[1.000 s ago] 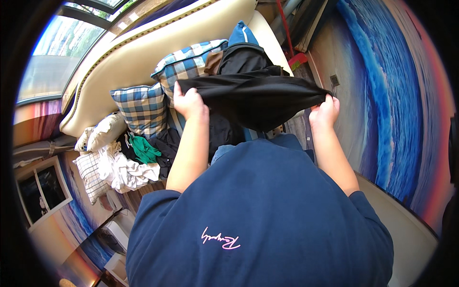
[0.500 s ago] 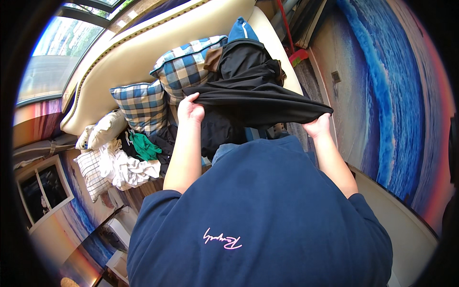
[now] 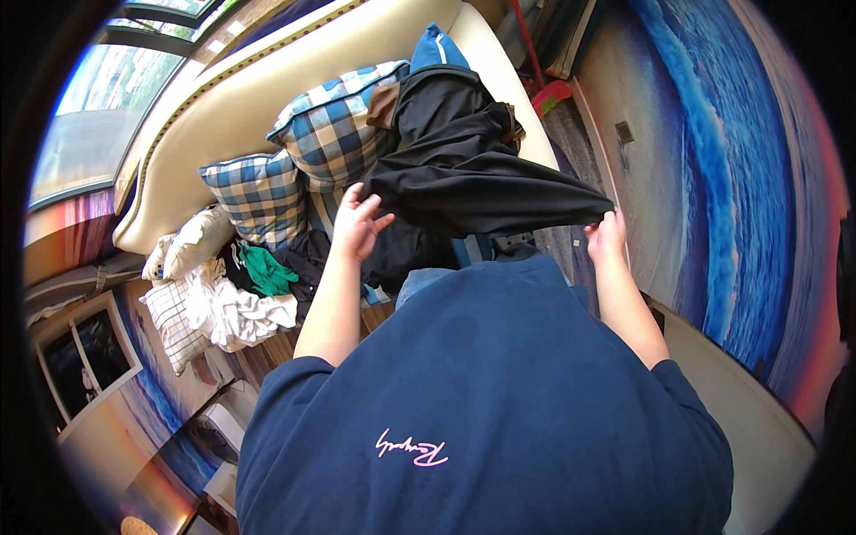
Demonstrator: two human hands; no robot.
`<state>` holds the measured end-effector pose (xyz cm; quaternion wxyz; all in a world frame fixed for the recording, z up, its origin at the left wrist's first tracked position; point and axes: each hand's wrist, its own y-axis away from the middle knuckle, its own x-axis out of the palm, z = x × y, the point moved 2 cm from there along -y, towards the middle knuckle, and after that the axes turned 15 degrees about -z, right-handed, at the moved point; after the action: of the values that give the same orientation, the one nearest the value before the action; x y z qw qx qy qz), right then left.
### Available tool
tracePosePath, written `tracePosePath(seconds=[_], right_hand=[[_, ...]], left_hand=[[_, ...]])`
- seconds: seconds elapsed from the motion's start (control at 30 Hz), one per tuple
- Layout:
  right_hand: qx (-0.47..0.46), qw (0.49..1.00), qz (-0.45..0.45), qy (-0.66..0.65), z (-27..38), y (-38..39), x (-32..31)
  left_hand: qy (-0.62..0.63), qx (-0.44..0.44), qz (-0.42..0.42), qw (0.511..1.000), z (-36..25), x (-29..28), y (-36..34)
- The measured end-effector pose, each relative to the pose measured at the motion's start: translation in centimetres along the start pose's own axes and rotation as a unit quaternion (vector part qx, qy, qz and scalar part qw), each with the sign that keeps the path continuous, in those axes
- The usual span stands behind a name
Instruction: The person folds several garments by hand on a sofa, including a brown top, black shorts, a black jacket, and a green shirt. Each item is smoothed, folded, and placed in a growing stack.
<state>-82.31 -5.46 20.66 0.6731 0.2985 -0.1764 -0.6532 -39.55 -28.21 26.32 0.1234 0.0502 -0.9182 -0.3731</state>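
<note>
Head view: nearest is the person's dark blue shirt [image 3: 481, 401]. Up from it, two hands hold one black garment [image 3: 473, 192] stretched between them. The left hand [image 3: 357, 227], at ten o'clock, has its fingers partly spread on one corner. The right hand [image 3: 606, 236], at two o'clock, pinches the other end. The loose left corner could slip and droop. Farther off lie two checked pillows [image 3: 334, 129] and one heap of clothes [image 3: 241, 299].

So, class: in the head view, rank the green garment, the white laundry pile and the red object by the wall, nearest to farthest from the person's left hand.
From the left hand:
1. Green garment, just to its left.
2. White laundry pile, further left and lower.
3. Red object, far upper right by the wall.
</note>
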Motion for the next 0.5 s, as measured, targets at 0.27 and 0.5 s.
tracePosePath(seconds=[0.27, 0.5], right_hand=[[0.180, 0.981, 0.047, 0.062, -3.5, -4.2, -1.0], [0.293, 0.937, 0.168, 0.086, -1.5, -3.6, -0.3]], left_hand=[[-0.361, 0.199, 0.021, 0.911, 8.8, 3.7, -0.3], [-0.092, -0.020, -0.132, 0.987, 10.7, 5.4, -2.3]])
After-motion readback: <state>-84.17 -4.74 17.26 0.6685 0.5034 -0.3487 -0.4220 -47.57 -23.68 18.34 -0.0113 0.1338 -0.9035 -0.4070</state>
